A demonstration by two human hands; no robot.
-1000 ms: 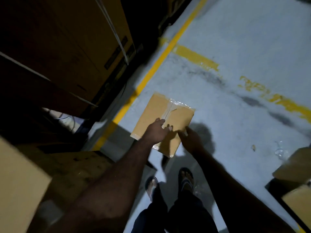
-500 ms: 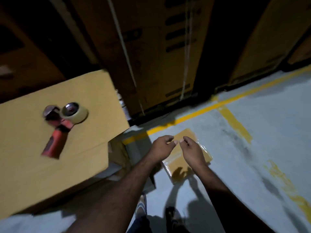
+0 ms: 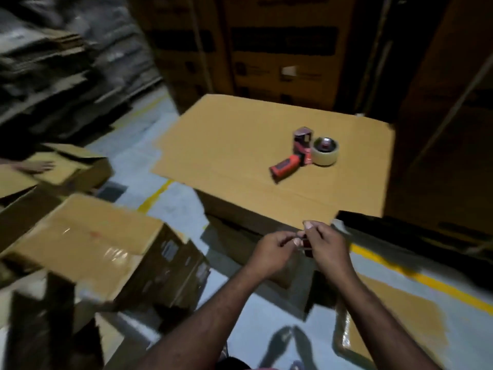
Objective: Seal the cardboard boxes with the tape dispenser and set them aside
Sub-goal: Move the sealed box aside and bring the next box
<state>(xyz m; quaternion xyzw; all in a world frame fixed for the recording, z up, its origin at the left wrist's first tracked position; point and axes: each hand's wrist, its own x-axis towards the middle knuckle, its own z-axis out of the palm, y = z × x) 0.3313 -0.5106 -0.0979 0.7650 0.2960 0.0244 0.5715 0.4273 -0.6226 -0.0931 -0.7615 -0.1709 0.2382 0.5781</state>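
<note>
one tape dispenser (image 3: 304,153), well inside cardboard (image 3: 234,145) edges

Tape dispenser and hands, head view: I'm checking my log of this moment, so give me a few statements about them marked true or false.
1. The tape dispenser lies on the flat cardboard. True.
2. The right hand grips the dispenser. False: neither hand touches it; it lies beyond them.
3. The left hand and the right hand meet at the fingertips. True.
4. The dispenser has no roll. False: a pale tape roll sits on it.
5. Another person's hand rests on a box at the far left. True.
</note>
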